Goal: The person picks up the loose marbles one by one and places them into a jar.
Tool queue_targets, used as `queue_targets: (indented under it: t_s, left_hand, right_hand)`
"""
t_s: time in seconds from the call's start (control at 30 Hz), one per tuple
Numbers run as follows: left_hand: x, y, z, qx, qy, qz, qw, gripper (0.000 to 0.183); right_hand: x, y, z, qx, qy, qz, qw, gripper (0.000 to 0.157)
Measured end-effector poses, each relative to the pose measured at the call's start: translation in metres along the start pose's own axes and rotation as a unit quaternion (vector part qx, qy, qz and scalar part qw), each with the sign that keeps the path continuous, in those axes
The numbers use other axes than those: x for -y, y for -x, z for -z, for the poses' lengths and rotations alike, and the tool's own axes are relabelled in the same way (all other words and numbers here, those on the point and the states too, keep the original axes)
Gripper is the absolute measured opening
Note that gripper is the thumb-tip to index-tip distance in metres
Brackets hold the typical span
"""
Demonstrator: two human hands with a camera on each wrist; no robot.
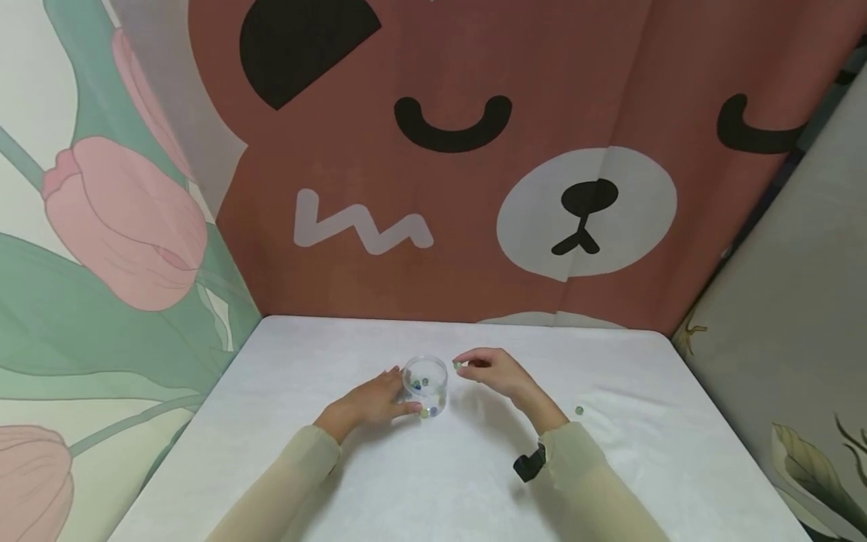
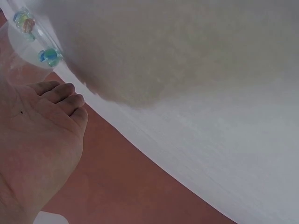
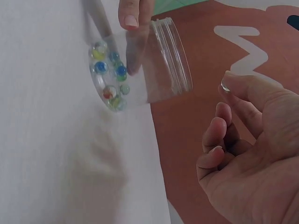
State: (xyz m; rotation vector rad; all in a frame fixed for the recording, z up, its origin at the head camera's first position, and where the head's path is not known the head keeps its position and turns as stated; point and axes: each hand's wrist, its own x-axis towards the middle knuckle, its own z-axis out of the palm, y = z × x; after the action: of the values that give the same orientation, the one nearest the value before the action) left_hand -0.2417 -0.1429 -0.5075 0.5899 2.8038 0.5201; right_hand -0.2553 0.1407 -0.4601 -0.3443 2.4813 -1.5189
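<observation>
A clear plastic jar [image 1: 425, 385] stands upright in the middle of the white table [image 1: 433, 482], with several coloured glass marbles [image 3: 110, 77] on its bottom. My left hand [image 1: 396, 395] holds the jar from its left side; its thumb [image 3: 131, 15] and a finger lie against the wall. Just right of the jar's open rim [image 3: 175, 56] my right hand [image 1: 467, 365] pinches a small greenish marble [image 1: 457, 365] between thumb and forefinger. In the left wrist view the left hand [image 2: 44, 135] sits beside the jar [image 2: 18, 56].
One loose marble [image 1: 579, 410] lies on the table to the right of my right forearm. Printed cloth walls close in the table: a brown bear pattern [image 1: 474, 188] at the back and tulips [image 1: 101, 226] on the left.
</observation>
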Motion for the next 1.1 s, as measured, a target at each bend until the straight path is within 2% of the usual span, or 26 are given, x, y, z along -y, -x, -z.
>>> queue_targets:
  t_s: [0.43, 0.8, 1.1]
  left_hand:
    - [-0.002, -0.001, 0.002, 0.003, 0.009, -0.008, 0.9999, 0.096]
    - [-0.001, -0.001, 0.002, 0.007, 0.007, -0.006, 0.9999, 0.096]
    - [-0.003, 0.0, 0.003, 0.01, 0.009, -0.003, 0.9999, 0.095]
  right_hand:
    - [0.01, -0.01, -0.025, 0.02, 0.005, 0.005, 1.0, 0.021]
    - [0.011, -0.016, -0.036, 0.026, 0.012, 0.03, 0.999, 0.02]
    - [0.014, -0.017, -0.039, 0.032, 0.011, 0.041, 0.999, 0.038]
